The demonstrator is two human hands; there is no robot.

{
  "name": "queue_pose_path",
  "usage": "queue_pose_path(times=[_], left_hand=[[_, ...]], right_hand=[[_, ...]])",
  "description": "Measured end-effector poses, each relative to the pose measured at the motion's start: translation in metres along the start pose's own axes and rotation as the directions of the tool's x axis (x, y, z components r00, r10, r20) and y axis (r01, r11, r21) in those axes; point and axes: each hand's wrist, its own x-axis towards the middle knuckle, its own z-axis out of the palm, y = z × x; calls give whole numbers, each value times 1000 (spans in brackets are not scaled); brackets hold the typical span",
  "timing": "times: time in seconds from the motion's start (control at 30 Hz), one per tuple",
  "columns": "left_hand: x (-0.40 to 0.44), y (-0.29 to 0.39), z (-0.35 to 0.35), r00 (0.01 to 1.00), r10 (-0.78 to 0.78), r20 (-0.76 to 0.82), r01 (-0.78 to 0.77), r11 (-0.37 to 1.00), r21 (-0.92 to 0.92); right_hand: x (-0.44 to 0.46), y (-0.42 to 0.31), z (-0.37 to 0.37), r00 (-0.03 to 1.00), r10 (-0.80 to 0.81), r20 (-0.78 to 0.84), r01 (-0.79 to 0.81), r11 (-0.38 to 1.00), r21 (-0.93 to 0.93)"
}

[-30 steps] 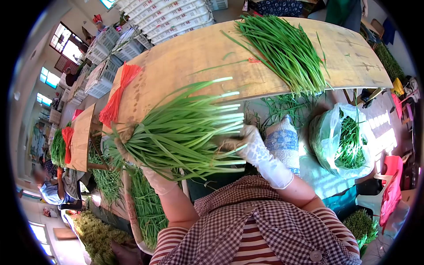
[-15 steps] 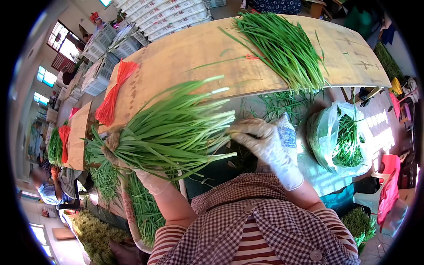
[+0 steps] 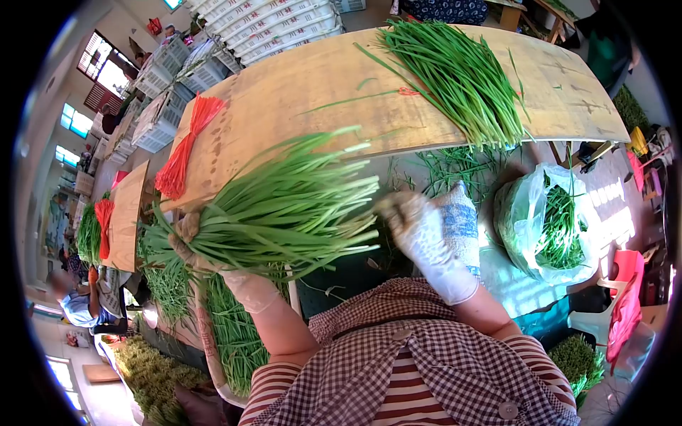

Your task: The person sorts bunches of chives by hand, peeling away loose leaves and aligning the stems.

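A loose bunch of garlic chives (image 3: 291, 202) is held up over the near edge of the wooden table, its pale stem ends pointing right. My left hand (image 3: 186, 238), in a thin glove with stained fingertips, wraps round the leafy end at the left. Just right of the stem ends is my right hand (image 3: 412, 220), gloved too and blurred by motion. Its fingers look bent together in a pinch; what is between them cannot be made out. A neat pile of garlic chives (image 3: 455, 82) lies across the table's far right part.
Red ties (image 3: 190, 145) lie on the left end of the wooden table (image 3: 298, 85). A clear plastic bag (image 3: 508, 220) of greens stands at the right. More greens (image 3: 238, 337) fill a container below my left arm. White crates (image 3: 277, 32) are stacked behind; a person (image 3: 78, 302) sits far left.
My right hand has shifted slightly right and turned, with its fingers more bent and blurred. The held bunch has swung a little, and its leaves are blurred. My left hand still grips it.
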Motion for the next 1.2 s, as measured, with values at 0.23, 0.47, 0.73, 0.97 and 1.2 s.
queue_pose_path(times=[0.23,0.47,0.73,0.97,1.2], left_hand=[[-6,-19,24,997,61,-52,-61,998,11],[-6,-34,35,998,50,-40,-49,998,32],[-3,-13,10,999,44,31,-44,999,-6],[-8,-8,9,993,109,-53,-104,992,76],[-13,-18,17,984,118,-135,-110,992,67]], right_hand=[[12,8,-19,970,-75,231,21,973,229],[6,-24,3,792,-68,607,-324,796,512],[-1,-36,8,901,-129,414,87,989,120],[-9,-25,14,857,230,461,-484,669,564],[7,-35,-6,869,116,481,-296,901,317]])
